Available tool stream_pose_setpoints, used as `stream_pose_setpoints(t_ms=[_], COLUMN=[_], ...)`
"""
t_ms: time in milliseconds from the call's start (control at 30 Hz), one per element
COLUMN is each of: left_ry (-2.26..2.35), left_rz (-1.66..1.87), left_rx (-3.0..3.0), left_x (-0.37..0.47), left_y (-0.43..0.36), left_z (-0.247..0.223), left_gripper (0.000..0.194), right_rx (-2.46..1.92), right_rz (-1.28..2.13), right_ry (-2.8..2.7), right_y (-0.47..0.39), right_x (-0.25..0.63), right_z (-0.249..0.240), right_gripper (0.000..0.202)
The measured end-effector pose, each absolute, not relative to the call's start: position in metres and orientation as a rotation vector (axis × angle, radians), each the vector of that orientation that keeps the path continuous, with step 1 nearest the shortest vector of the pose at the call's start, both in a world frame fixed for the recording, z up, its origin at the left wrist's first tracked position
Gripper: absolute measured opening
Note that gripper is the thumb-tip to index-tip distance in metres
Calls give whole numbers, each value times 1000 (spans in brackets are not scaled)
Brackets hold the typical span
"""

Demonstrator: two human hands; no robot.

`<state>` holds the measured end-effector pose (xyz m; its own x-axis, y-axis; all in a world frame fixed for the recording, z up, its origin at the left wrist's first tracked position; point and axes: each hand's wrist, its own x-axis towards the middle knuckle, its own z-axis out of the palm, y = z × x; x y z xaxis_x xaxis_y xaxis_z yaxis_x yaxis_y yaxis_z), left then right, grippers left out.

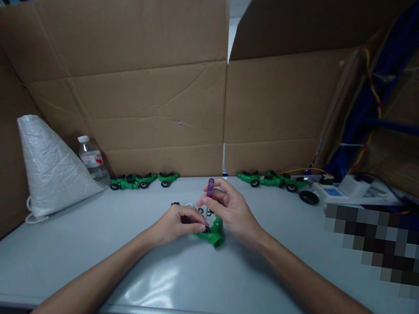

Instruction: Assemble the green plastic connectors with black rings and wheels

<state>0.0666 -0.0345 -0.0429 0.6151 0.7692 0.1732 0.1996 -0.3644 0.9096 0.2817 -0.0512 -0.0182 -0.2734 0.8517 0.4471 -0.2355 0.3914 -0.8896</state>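
A green plastic toy part lies on the table in front of me, partly hidden by my fingers. My right hand is closed around a small screwdriver with a purple handle. Its thin shaft points down, with the tip by my left fingertips at the green part. From the left, my left hand has its fingers pressed together at that part; whether they grip it or something small on it is hidden. Small black rings and a white piece show just behind my hands.
Green toy cars stand along the cardboard wall, a group at left and another at right. A bottle and silvery bag are at far left. A white power strip and black ring lie right.
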Motion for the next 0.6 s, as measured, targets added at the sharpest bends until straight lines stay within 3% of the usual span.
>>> stream_pose_setpoints(t_ms=[300, 600], left_ry=[764, 750], left_rz=[736, 752], left_rx=[1796, 1882], left_x=[68, 70], left_y=[-36, -36], left_z=[-45, -40], left_gripper=[30, 33], right_rx=[-562, -574], right_rz=[1404, 1312], right_ry=[-1465, -1496], right_y=[-56, -50], right_x=[285, 287], right_z=[-8, -12], right_gripper=[37, 41])
